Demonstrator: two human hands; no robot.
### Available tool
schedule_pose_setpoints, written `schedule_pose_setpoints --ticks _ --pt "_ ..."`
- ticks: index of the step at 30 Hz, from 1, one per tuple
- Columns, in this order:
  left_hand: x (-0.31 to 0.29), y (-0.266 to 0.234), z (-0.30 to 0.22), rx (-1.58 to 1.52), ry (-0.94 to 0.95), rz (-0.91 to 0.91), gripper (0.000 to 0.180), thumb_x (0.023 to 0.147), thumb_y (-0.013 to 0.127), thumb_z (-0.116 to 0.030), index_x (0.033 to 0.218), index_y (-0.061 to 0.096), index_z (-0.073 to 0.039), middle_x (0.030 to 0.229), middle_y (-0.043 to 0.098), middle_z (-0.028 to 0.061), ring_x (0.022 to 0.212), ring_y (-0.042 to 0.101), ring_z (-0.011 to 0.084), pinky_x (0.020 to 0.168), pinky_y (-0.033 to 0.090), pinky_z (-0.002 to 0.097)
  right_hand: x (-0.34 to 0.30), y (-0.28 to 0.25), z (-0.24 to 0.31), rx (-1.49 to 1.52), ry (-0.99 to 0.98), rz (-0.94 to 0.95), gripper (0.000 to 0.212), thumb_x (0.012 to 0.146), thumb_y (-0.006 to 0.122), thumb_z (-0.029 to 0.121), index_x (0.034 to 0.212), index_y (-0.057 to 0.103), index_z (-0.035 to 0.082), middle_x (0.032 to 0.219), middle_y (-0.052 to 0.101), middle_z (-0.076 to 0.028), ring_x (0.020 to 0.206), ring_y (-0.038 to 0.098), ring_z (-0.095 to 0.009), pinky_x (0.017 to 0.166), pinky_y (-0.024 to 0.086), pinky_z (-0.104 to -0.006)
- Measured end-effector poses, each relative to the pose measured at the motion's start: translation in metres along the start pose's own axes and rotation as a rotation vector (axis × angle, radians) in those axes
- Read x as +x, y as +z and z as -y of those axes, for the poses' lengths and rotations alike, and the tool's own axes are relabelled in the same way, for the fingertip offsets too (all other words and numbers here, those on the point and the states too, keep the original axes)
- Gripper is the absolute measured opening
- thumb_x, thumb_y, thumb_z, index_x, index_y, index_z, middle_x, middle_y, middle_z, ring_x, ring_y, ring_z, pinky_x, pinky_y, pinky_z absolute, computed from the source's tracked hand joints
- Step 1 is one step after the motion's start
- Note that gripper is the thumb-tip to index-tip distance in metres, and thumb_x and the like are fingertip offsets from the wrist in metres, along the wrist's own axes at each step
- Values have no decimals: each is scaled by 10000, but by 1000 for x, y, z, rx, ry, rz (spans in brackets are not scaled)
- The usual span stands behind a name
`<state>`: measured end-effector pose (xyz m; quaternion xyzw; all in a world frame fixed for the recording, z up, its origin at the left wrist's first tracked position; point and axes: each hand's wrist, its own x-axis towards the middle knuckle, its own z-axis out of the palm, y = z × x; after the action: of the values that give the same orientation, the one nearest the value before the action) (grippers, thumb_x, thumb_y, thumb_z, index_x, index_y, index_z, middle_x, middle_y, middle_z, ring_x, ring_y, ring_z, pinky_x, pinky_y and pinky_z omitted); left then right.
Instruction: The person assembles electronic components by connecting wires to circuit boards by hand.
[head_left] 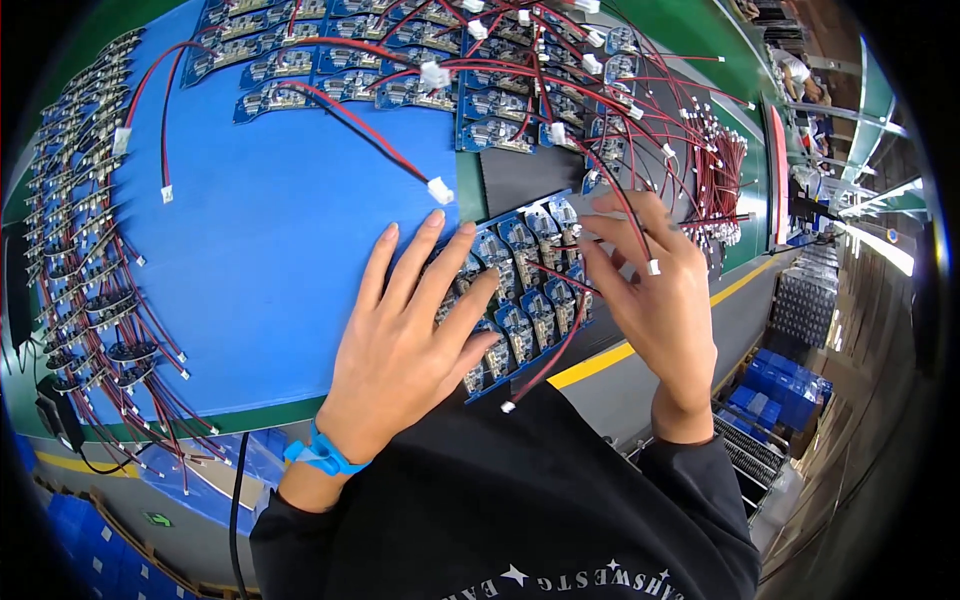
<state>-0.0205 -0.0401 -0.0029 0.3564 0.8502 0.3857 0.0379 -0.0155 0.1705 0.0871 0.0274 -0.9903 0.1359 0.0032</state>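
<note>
My left hand lies with fingers spread on a panel of small blue circuit boards, at the table's near edge. It wears a blue wrist strap. Over the panel's right side, my right hand is closed in a pinch on a red-and-black wire lead. This lead crosses the fingers, and its white connector hangs over the back of the hand; the pinched part is mostly hidden. Another lead runs from the panel past the near edge, ending in a white connector.
More blue circuit boards with leads lie at the back of the blue mat. A bundle of red leads sits at the far right. Stacked boards with wires line the left side. Blue boxes stand beyond the table.
</note>
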Motion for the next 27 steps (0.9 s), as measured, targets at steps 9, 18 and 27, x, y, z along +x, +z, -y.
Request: schedule_pose_setpoints --ticks 9,18,27 --pt "2 0 1 21 16 27 455 785 745 -270 1168 623 -58 1397 479 184 1360 375 386 1106 284 571 7 13 -13 -137 -193 142 93 783 706 94 799 639 31 843 612 -94 636 627 -291 547 497 -374" --pt "1 -3 0 67 -4 35 449 778 753 -263 1162 640 -59 1406 476 181 1347 399 391 1104 286 570 5 1 -14 -24 -214 194 140 772 721 87 879 658 23 919 609 -128 705 637 -306 599 517 -381" --pt "3 -5 -4 64 0 33 452 770 764 -262 1160 653 -61 1395 485 173 1344 401 385 1101 288 577 -33 -42 -120 275 543 -545 128 902 673 101 947 708 -14 768 675 -28 604 555 -56 526 420 -205"
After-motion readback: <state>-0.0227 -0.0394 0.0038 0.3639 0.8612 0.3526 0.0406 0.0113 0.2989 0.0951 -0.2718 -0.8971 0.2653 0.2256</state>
